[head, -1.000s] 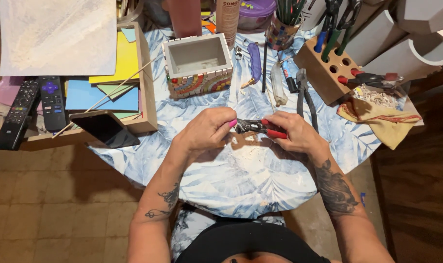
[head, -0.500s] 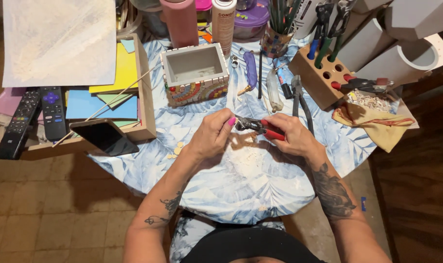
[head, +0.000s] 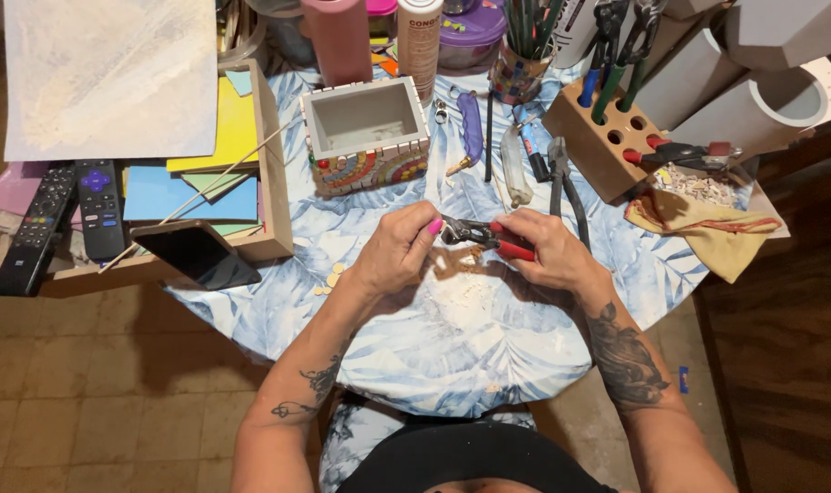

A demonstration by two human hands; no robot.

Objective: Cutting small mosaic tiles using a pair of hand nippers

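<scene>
Leaf-print tablecloth (head: pixel 415 356), right hand (head: pixel 552 251) gripping red-handled nippers (head: pixel 484 236) (left hand (head: pixel 397 251) at jaws)

There is a single view, taken from a camera worn on the person's head and aimed almost straight down. It looks over the person's own chest and forearms onto the desk (head: pixel 415 365), whose leaf-patterned blue cloth fills the middle of the frame. The left hand (head: pixel 399 248) and right hand (head: pixel 548 251) sit just above centre, close enough that fingers and nails show plainly. The far edge of the desk runs along the top of the frame, with the tiled floor (head: pixel 87 393) visible at the left and dark wooden boards (head: pixel 789 347) at the right.
</scene>
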